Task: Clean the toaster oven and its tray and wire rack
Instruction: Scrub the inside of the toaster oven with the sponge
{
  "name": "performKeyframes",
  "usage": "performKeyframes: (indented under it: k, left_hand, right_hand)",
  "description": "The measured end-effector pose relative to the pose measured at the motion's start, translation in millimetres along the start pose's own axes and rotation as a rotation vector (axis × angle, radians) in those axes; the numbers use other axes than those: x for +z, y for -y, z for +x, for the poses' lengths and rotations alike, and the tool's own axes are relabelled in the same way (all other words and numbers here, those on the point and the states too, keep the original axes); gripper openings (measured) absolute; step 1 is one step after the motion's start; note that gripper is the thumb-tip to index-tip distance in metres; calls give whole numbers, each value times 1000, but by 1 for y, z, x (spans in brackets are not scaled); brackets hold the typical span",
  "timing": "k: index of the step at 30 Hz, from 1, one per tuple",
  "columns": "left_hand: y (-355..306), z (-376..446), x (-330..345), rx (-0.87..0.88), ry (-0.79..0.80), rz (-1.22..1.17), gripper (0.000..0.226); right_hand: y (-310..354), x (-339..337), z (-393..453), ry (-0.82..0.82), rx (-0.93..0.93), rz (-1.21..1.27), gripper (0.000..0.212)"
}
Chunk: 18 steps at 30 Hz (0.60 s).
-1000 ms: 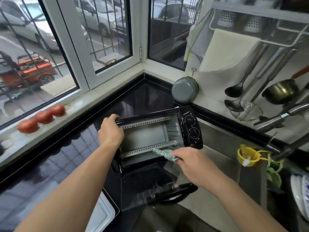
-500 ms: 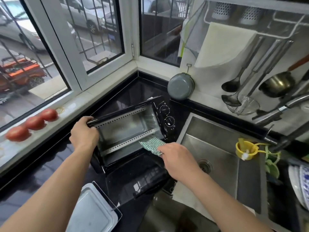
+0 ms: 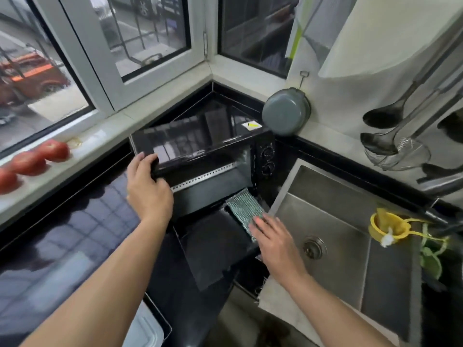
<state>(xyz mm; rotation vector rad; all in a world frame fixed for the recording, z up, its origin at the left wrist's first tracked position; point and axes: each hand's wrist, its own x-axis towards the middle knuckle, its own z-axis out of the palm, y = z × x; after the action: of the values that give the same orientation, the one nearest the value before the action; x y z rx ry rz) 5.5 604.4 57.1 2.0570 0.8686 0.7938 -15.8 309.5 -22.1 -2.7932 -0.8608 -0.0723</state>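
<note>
The black toaster oven stands on the dark counter in the window corner, its glass door folded down toward me. My left hand grips the oven's top front left corner. A green scouring cloth lies on the right side of the open door, at the cavity's mouth. My right hand presses on the cloth's near end with flat fingers. The corner of a pale metal tray shows at the bottom left. No wire rack is in view.
The steel sink sits right of the oven, with a yellow strainer on its far edge. A pale rag hangs over the sink's front. Tomatoes line the windowsill. A grey pot and ladles hang on the wall.
The oven has swung from tilted up to standing level, farther back on the counter. My right hand went from pinching the cloth in the air to pressing it on the door.
</note>
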Motion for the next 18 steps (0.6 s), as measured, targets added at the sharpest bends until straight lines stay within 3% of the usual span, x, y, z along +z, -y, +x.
performKeyframes:
  k: [18]
  left_hand:
    - [44,11,47,204,28,-12,66]
  right_hand:
    - [-22,52,31,-17,-102,20,86]
